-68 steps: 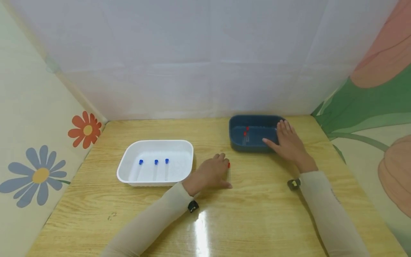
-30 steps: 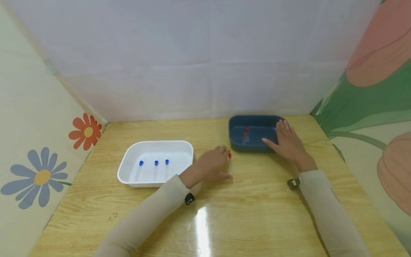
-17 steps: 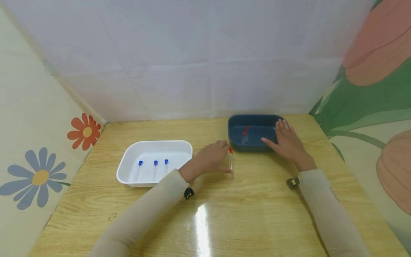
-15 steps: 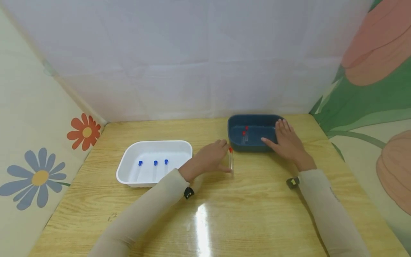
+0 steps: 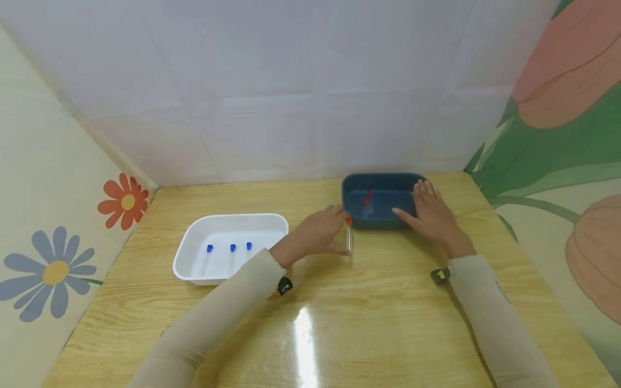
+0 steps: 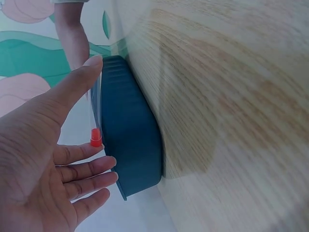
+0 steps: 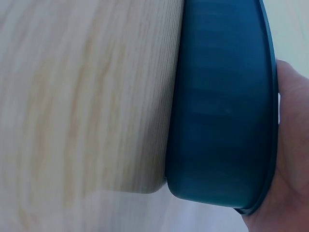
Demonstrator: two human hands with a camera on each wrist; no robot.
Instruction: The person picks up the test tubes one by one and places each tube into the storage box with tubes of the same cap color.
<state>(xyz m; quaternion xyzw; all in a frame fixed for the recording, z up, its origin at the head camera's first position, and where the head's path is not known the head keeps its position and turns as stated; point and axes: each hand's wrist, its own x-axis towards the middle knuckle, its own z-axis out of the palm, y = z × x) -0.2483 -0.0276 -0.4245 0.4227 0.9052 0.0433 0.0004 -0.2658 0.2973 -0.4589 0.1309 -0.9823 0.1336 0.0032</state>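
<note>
My left hand (image 5: 317, 233) pinches a clear test tube with a red cap (image 5: 349, 237) by its two ends, thumb at the bottom and index finger at the cap. In the left wrist view the tube's red cap (image 6: 96, 137) meets the index fingertip, while the other fingers stay loosely bent. The tube is just off the near left corner of a dark blue basin (image 5: 383, 224). Over the basin's right rim lies my right hand (image 5: 435, 216), fingers straight and thumb spread. Two red-capped tubes (image 5: 367, 202) lie inside that basin, toward its left.
To the left stands a white basin (image 5: 181, 264) with three blue-capped tubes (image 5: 233, 249) lying in it. Both basins are on a wood-grain table (image 5: 388, 323). A white covering (image 5: 242, 108) rises behind the table, and flower-painted panels flank it.
My left hand has lifted the red-capped tube from the table and carried it away from me, up to the blue basin's near left corner. The right hand has stayed on the rim.
</note>
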